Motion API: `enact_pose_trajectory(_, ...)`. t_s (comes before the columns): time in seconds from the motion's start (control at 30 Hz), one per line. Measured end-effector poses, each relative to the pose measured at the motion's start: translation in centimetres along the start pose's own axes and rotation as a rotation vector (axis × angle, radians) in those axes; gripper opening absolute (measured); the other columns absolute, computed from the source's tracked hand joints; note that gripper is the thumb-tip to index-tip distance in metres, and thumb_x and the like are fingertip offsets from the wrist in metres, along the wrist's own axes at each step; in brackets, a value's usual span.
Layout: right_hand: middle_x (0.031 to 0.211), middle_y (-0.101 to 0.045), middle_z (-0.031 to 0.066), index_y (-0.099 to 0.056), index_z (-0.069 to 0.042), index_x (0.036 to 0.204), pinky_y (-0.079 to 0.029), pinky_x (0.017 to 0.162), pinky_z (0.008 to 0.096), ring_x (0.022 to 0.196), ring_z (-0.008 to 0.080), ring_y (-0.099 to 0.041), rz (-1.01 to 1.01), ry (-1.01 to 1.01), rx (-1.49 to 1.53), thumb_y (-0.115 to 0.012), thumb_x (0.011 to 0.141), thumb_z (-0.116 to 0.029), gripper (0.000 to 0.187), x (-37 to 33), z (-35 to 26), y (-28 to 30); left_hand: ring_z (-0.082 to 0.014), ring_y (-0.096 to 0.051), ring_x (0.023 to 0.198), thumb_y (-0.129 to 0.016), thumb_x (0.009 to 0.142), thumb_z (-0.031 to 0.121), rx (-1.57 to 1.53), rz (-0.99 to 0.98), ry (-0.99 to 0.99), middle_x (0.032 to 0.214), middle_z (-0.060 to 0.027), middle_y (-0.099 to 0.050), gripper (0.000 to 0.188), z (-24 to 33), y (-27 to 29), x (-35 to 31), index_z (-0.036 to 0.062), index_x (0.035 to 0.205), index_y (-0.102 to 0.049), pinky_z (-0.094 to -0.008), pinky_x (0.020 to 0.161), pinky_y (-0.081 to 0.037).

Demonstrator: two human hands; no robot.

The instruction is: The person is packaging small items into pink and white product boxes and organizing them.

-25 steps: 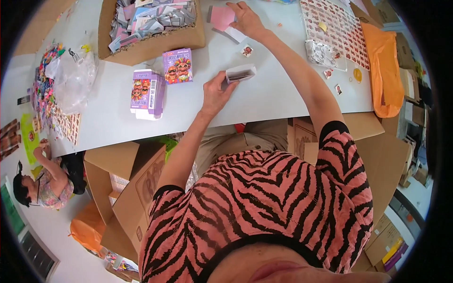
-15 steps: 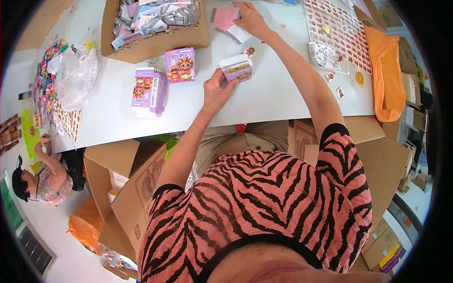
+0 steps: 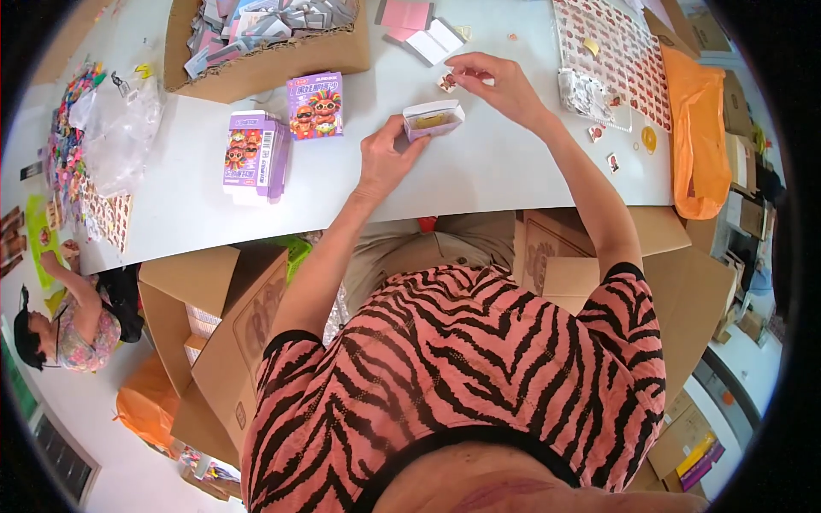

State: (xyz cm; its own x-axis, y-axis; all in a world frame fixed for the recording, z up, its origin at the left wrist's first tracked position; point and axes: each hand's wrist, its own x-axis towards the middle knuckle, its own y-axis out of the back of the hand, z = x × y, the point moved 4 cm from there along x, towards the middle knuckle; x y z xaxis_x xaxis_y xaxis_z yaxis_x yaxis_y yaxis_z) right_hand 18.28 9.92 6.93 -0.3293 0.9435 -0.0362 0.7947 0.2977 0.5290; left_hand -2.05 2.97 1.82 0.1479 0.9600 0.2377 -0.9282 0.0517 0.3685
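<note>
My left hand grips a small open carton, white with purple, its flap up and something yellowish inside. Over the table to its right, my right hand has its thumb and forefinger closed at the edge of a small character sticker. Beyond that hand lie a pink card and a white folded card. To the left of the carton, a flat purple printed box lies beside a stack of similar purple boxes.
A cardboard box full of folded cards stands at the far left. Sticker sheets and an orange bag lie on the right. A clear plastic bag rests left, near another person. Open cartons stand below the table.
My right hand has come back from the pink and white cards to the small sticker, and its fingers have closed there. My left hand still holds the carton, now tipped slightly.
</note>
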Motion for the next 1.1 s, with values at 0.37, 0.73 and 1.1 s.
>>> enact_pose_trajectory(0.37,0.087,-0.062,0.0096,-0.062,-0.006,0.101,-0.047,0.079,0.0360,0.088,0.0267,-0.059,-0.184,0.298,-0.455,-0.062,0.077,-0.007,0.024,-1.1,-8.1,-2.0,-0.0232,-0.067,0.071,-0.076,0.073,0.011,0.009,-0.065,0.014,0.082,-0.0130,-0.067,0.030,0.3,0.0,-0.1,0.0023,0.099,-0.062,-0.0318,0.065,-0.053)
enact_pose_trajectory(0.73,0.075,-0.059,0.0081,-0.057,-0.002,0.077,-0.049,0.065,0.0421,0.074,0.0257,-0.060,-0.337,0.520,-0.739,-0.066,0.075,-0.012,0.014,-0.7,-6.7,-4.6,-0.0229,-0.064,0.069,-0.077,0.071,0.009,0.060,-0.108,-0.098,0.082,-0.0099,-0.065,0.033,0.8,-0.3,-0.1,0.0024,0.100,-0.063,-0.0319,0.063,-0.053)
enact_pose_trajectory(1.1,0.078,-0.061,0.0060,-0.058,-0.006,0.085,-0.048,0.066,0.0387,0.079,0.0249,-0.061,-0.390,0.338,-0.522,-0.068,0.078,-0.018,0.017,-0.6,-6.4,-3.6,-0.0271,-0.065,0.074,-0.075,0.070,0.006,0.142,-0.152,-0.124,0.089,-0.0095,-0.067,0.036,0.9,-0.3,-0.2,0.0039,0.102,-0.060,-0.0347,0.067,-0.053)
